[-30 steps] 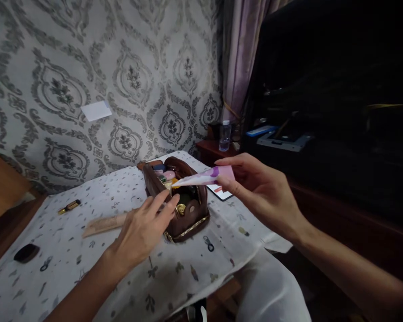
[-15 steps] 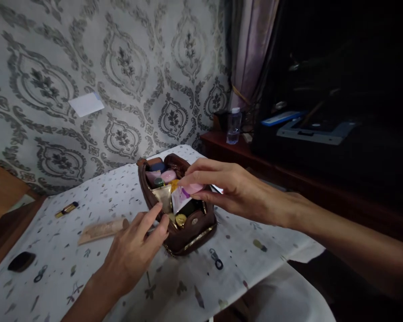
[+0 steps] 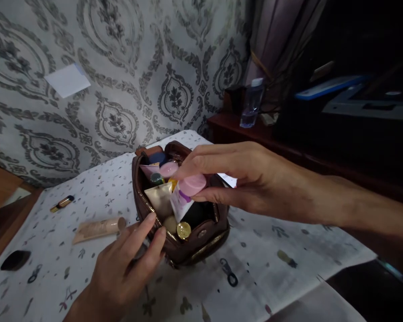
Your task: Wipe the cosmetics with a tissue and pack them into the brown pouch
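A brown toiletry bag (image 3: 201,252) stands unzipped on the cloth. My right hand (image 3: 235,174) pinches a white and purple tube (image 3: 180,203) by its pink cap (image 3: 193,183), cap upward, its lower end inside the bag. My left hand (image 3: 127,259) grips the bag's near left rim with thumb and forefinger; its other fingers are partly hidden. Inside the bag are a cream tube (image 3: 160,199), a round gold-coloured item (image 3: 183,230), a pink round item (image 3: 169,169), a dark green cap (image 3: 157,179) and a dark blue item (image 3: 157,158).
Left of the bag lie a beige tube (image 3: 99,229), a gold and black lipstick-like tube (image 3: 62,204) and a dark oval item (image 3: 15,260) on the patterned cloth (image 3: 97,277). A water bottle (image 3: 251,103) stands on a dark red surface behind. A lit screen (image 3: 227,180) shows partly behind my right hand.
The view has moved closer and tilted down. The capped tube is a little more upright in my right hand, its pink cap more exposed. My left hand stays at the bag's rim.
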### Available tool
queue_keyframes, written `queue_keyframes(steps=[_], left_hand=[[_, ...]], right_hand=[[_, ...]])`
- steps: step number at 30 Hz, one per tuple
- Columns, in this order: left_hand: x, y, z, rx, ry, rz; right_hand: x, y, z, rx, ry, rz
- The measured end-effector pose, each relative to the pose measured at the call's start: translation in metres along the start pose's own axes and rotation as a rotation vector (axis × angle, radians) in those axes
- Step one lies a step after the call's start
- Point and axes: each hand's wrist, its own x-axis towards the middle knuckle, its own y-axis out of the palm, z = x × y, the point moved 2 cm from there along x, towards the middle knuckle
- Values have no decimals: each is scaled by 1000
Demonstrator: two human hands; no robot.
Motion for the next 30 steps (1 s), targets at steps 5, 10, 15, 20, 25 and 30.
queue_keyframes(steps=[5, 10, 15, 20, 25, 30], left_hand=[[-7, 1, 0, 15, 2, 30], [-8, 1, -2, 12, -32, 34], [-6, 2, -4, 37, -27, 26], [-7, 3, -4, 91, -16, -30], [-5, 2, -6, 70, -19, -87], [-2, 1, -7, 92, -27, -82]], right_hand=[[-1, 4, -6, 97, -6, 17], [7, 13, -6, 252, -21, -45], [23, 32, -9, 230, -111, 29], [31, 49, -17, 4, -143, 174], [38, 66, -20, -63, -112, 303], [39, 74, -18, -93, -75, 269]])
